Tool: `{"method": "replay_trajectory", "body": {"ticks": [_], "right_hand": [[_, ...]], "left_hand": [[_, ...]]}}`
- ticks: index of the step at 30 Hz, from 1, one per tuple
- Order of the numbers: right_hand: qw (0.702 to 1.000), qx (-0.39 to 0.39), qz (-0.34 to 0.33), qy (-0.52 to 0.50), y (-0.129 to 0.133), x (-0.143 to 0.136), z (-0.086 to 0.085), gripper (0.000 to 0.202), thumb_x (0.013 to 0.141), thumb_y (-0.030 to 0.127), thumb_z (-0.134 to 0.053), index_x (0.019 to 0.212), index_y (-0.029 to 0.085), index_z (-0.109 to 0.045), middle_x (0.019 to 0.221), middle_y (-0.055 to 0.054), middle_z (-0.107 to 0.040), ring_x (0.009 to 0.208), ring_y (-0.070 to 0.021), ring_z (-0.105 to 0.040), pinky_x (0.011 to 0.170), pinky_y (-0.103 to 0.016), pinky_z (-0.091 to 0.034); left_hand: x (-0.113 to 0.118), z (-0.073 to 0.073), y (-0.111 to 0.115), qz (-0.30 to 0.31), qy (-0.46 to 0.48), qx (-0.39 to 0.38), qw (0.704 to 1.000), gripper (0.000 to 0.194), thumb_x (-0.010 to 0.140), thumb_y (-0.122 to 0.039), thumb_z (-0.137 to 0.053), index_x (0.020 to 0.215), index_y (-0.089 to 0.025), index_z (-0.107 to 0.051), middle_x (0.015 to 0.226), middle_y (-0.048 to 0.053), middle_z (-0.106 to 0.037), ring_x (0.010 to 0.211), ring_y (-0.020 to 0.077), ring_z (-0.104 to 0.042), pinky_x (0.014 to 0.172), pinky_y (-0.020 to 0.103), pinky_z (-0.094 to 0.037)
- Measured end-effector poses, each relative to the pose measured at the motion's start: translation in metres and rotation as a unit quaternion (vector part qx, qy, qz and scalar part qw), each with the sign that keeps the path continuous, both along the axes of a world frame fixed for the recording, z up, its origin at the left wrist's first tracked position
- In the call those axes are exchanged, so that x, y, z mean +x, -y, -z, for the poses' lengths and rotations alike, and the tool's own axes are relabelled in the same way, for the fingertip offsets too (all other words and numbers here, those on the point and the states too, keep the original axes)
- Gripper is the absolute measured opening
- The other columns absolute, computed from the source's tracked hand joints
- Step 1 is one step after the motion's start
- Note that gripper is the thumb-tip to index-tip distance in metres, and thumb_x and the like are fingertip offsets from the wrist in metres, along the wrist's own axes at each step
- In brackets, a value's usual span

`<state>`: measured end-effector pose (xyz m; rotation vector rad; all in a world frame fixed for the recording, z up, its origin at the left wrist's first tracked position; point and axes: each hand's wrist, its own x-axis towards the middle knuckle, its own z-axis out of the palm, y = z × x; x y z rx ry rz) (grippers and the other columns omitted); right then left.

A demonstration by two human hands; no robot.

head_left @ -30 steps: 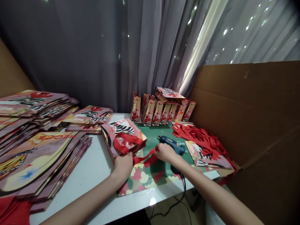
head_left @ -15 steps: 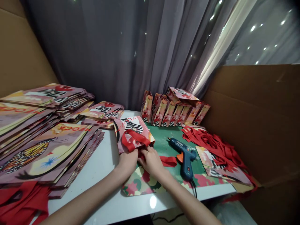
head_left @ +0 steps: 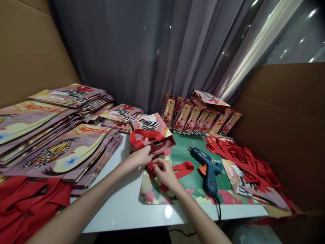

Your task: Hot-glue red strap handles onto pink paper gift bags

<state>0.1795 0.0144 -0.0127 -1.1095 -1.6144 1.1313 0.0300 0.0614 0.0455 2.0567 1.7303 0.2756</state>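
A small paper gift bag [head_left: 152, 122] printed with a striped zebra pattern lies tilted in front of me, its mouth facing my side. A red ribbon handle [head_left: 147, 135] loops over its upper face. My left hand [head_left: 142, 156] is closed on the near edge of the bag's mouth; its fingertips are partly hidden. Just right of it, my right hand [head_left: 164, 171] pinches a red ribbon [head_left: 184, 168], whose loop sticks out to the right over the green mat [head_left: 181, 145]. A blue glue gun [head_left: 209, 169] with an orange trigger rests on the mat beyond that loop.
Stacks of flat printed bags [head_left: 63, 145] cover the left side, with red ribbons [head_left: 33, 206] in front. Several standing bags [head_left: 182, 118] line the back. More red ribbons [head_left: 236, 152] and a flat bag [head_left: 250, 183] lie right. Cardboard walls [head_left: 281, 128] flank the white table [head_left: 122, 210].
The view has shifted, so things sit further right. The bag's mouth has opened more visibly. My right hand has drawn back from the bag, toward me, with the ribbon in its fingers.
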Motion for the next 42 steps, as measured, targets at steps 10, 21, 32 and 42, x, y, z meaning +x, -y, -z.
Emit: {"method": "replay_trajectory", "body": {"ticks": [10, 21, 32, 42], "right_hand": [[0.997, -0.005, 0.055, -0.054, -0.005, -0.005, -0.003, 0.022, 0.077, 0.043, -0.058, 0.075, 0.021, -0.055, 0.062, 0.003, -0.054, 0.056, -0.0129, -0.046, 0.053, -0.023, -0.036], [0.993, -0.028, 0.062, -0.096, -0.008, -0.003, 0.002, 0.023, 0.077, 0.043, -0.061, 0.074, 0.021, -0.057, 0.06, 0.002, -0.059, 0.056, -0.0135, -0.052, 0.052, -0.024, -0.039], [0.988, -0.037, 0.091, -0.12, -0.009, -0.005, 0.0, 0.03, 0.074, 0.049, -0.062, 0.072, 0.02, -0.054, 0.056, 0.002, -0.058, 0.051, -0.0112, -0.049, 0.048, -0.022, -0.037], [0.974, -0.057, 0.134, -0.173, -0.005, -0.013, 0.012, 0.028, 0.079, 0.045, -0.064, 0.081, 0.021, -0.05, 0.058, 0.003, -0.066, 0.047, -0.0125, -0.061, 0.05, -0.023, -0.049]], "left_hand": [[-0.003, -0.009, -0.001, 0.047, 0.064, 0.014, 0.997, 0.044, 0.08, -0.012, -0.053, 0.123, -0.017, -0.059, 0.113, 0.008, -0.072, 0.104, 0.0228, -0.067, 0.087, 0.024, -0.05], [-0.001, -0.011, 0.002, 0.022, 0.04, -0.007, 0.999, 0.036, 0.081, -0.013, -0.052, 0.115, -0.017, -0.061, 0.101, 0.008, -0.073, 0.092, 0.0224, -0.069, 0.079, 0.024, -0.05], [0.003, -0.009, 0.005, 0.034, 0.021, -0.02, 0.999, 0.031, 0.085, -0.014, -0.049, 0.114, -0.016, -0.059, 0.101, 0.008, -0.072, 0.094, 0.0209, -0.068, 0.079, 0.023, -0.049], [0.01, -0.001, 0.007, 0.037, 0.031, -0.023, 0.999, 0.014, 0.082, -0.018, -0.053, 0.094, -0.017, -0.059, 0.086, 0.006, -0.07, 0.082, 0.0218, -0.067, 0.063, 0.023, -0.045]]}}
